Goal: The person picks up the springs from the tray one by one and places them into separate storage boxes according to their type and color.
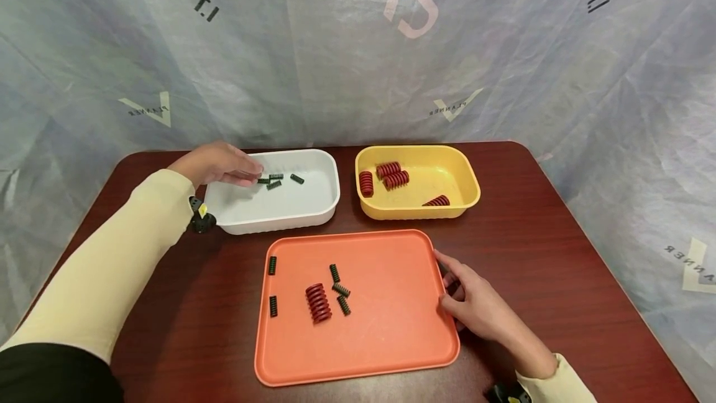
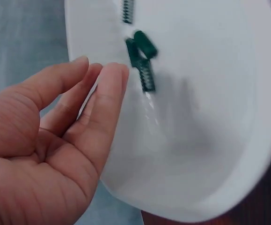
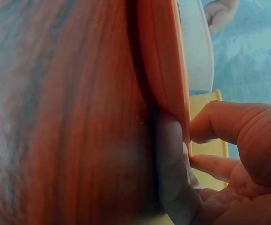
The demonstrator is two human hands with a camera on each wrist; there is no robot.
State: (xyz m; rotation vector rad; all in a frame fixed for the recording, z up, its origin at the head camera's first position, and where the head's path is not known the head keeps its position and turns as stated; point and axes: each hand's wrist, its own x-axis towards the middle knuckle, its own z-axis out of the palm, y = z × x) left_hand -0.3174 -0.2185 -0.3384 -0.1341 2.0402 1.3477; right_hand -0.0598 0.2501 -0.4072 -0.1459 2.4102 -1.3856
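Observation:
My left hand (image 1: 224, 165) is over the left side of the white bin (image 1: 279, 218), fingers almost straight and no object between them. Just beyond its fingertips lie several small dark green springs (image 1: 274, 185), seen close up as green coils (image 2: 146, 75) in the left wrist view. At the right edge of the orange tray (image 1: 391, 303), my right hand (image 1: 475, 300) grips the rim, thumb on top and fingers along the outer side. On this tray rest one large red spring (image 1: 318, 303) and several small green springs (image 1: 341, 290).
Behind the tray, to the right of the white bin, stands a yellow bin (image 1: 418, 212) with several large red springs (image 1: 396, 180) inside. All of it is on a dark reddish wooden table (image 1: 531, 222). A grey sheet (image 1: 235, 79) hangs behind the table's far edge.

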